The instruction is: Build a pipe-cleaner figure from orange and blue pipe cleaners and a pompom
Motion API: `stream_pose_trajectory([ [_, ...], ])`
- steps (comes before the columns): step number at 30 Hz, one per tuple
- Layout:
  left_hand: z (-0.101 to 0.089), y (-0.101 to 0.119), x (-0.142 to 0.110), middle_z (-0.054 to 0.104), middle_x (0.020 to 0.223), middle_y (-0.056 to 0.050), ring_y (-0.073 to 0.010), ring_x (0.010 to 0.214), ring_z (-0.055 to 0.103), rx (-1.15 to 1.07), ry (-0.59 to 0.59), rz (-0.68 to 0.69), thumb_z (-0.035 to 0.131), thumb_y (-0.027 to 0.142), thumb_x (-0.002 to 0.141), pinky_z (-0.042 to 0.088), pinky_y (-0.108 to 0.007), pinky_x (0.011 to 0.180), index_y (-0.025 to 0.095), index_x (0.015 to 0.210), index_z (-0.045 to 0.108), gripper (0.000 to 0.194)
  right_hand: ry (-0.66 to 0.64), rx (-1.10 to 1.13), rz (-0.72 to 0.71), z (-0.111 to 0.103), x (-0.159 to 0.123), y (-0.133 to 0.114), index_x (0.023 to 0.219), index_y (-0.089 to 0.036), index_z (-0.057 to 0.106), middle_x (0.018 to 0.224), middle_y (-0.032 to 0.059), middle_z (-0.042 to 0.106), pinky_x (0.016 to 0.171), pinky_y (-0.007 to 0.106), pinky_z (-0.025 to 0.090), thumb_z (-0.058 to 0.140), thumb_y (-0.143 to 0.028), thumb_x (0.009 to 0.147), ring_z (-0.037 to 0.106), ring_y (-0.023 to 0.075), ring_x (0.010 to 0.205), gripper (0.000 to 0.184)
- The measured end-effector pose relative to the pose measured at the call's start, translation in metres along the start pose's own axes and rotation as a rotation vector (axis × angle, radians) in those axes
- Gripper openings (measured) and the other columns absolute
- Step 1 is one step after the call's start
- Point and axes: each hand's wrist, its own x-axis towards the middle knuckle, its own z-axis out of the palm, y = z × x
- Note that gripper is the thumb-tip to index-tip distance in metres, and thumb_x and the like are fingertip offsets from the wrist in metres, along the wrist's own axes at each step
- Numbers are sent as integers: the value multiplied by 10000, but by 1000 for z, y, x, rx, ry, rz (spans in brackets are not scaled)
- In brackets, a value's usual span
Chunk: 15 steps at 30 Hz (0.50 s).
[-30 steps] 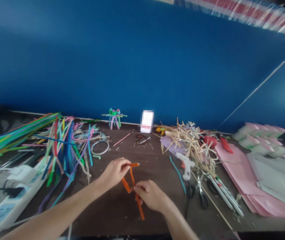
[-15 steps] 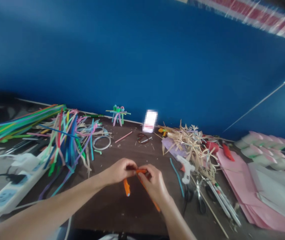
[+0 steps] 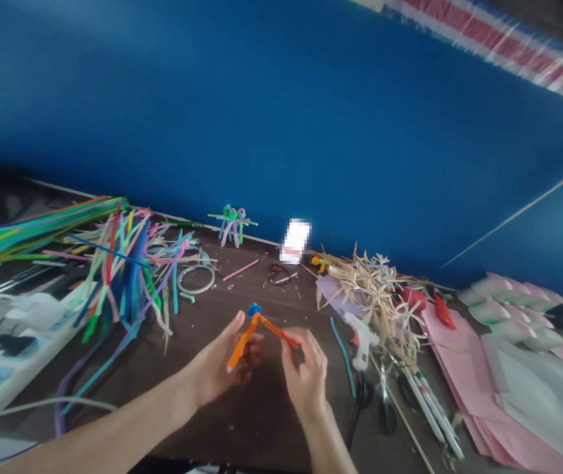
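Note:
An orange pipe cleaner [image 3: 270,326], bent into an upside-down V with a small blue coil [image 3: 254,309] at its peak, is held above the dark table. My right hand [image 3: 305,368] pinches the end of one orange leg between thumb and fingers. Close by on the other side, my left hand [image 3: 229,359] has its thumb raised apart from its loosely curled fingers. The thicker second leg, with a pale tip, crosses in front of those fingers; whether they touch it is unclear.
Bundled coloured pipe cleaners [image 3: 135,276] and a white power strip [image 3: 19,362] lie left. A small pipe-cleaner figure [image 3: 232,227] and a bright phone [image 3: 295,241] stand behind. On the right are a glue gun [image 3: 361,339], scissors [image 3: 386,401], straw-coloured strips [image 3: 373,280] and pink sheets [image 3: 463,368].
My hands have moved apart. My left thumb and fingers have come off the orange pipe cleaner's joint, my right hand has shifted to a leg's end, and the blue coil now shows.

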Motion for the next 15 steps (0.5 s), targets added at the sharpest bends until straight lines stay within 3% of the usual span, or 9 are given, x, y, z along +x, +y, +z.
stream_pose_trajectory([
  [3,6,5,6,616,742,-47,-141,670,585,-177,-136,-64,446,590,726,449,-244,565,149,815,599,475,-73,13,-48,0,0,-5,882,-199,550,859,53,602,768,297,432,424,-113,801,555,161,845,173],
  [5,12,4,9,635,728,-40,-126,664,593,-162,-97,8,619,361,699,458,-229,595,137,802,609,247,-85,30,-13,0,-1,-7,874,-198,551,847,50,601,759,292,435,426,-116,795,557,161,830,169],
  [7,18,1,11,642,678,-30,-112,619,591,-106,-18,93,683,183,634,461,-218,596,121,773,617,166,-65,60,65,1,-3,-7,853,-192,552,815,46,600,717,274,446,434,-131,787,564,156,785,148],
  [15,19,-7,11,663,658,-5,-131,666,594,220,115,425,687,192,604,456,-224,681,125,723,655,141,-87,384,451,7,-4,-8,798,-164,536,627,-10,548,495,195,423,516,-228,750,512,100,532,82],
])
